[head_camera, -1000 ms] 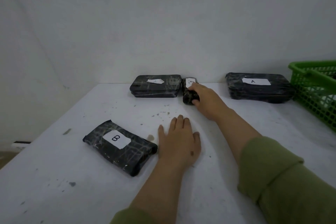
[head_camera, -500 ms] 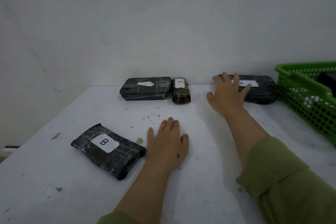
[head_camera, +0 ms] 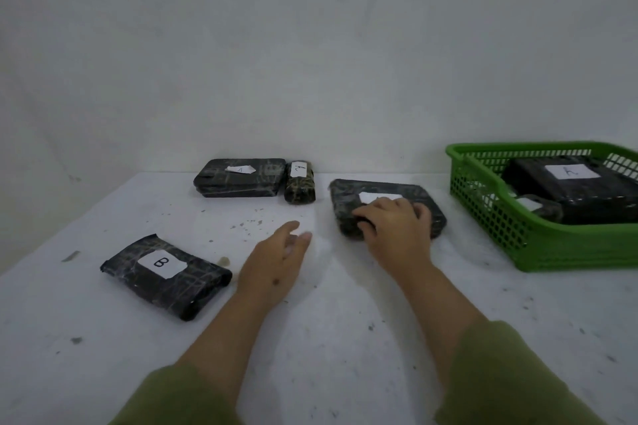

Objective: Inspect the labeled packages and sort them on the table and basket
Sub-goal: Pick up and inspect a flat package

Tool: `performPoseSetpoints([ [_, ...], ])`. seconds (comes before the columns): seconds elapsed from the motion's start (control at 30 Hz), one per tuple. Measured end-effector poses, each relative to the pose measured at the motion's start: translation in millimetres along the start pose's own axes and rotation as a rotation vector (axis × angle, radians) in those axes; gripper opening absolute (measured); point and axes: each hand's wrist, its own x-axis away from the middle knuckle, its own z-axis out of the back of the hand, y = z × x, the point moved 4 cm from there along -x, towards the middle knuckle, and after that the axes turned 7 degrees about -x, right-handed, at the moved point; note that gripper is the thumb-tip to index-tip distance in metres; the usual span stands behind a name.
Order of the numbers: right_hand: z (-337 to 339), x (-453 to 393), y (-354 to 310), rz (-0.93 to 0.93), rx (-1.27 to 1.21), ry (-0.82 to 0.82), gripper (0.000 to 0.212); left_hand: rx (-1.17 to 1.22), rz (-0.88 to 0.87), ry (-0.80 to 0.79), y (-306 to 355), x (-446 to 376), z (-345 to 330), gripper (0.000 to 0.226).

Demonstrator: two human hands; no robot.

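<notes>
Under right hand (head_camera: 397, 228): flat black package (head_camera: 386, 205) on worktop (head_camera: 345, 338).
Right grip curled over package's near edge; left hand (head_camera: 276, 257) alongside, fingers relaxed, holding nothing.

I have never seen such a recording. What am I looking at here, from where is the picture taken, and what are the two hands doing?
No machine here: a person wears a camera on the head, looking forward and down at their own hands. On the white table lie black wrapped packages with white labels. The right hand grips the near edge of a flat package, covering part of its label. The left hand is open, just above the table, holding nothing. Beside it lies a package marked B. At the back wall lie a flat package and a small one side by side. On the right, a green basket holds more packages.
</notes>
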Motion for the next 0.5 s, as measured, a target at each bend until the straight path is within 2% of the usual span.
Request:
performPoseSetpoints([
  [0.07,8.3,20.9,-22.1,0.142,-0.024,0.074,0.016,0.243,0.027,0.070,7.7,8.9,4.0,0.028],
  [0.13,13.9,42.4,-45.2,0.267,-0.029,0.067,0.019,0.381,0.052,0.110,10.5,16.6,8.2,0.029],
  [0.33,29.3,78.2,-63.8,0.436,-0.225,-0.046,0.028,0.460,0.134,0.056,1.0,39.8,16.8,0.042],
  [0.4,37.6,82.6,-57.8,0.344,-0.178,0.003,0.034,0.515,0.137,0.043,1.8,49.5,18.0,0.042],
  [0.5,58.5,79.1,-39.2,-0.026,-0.150,0.171,0.052,0.624,0.148,0.047,1.0,62.0,19.7,0.041],
])
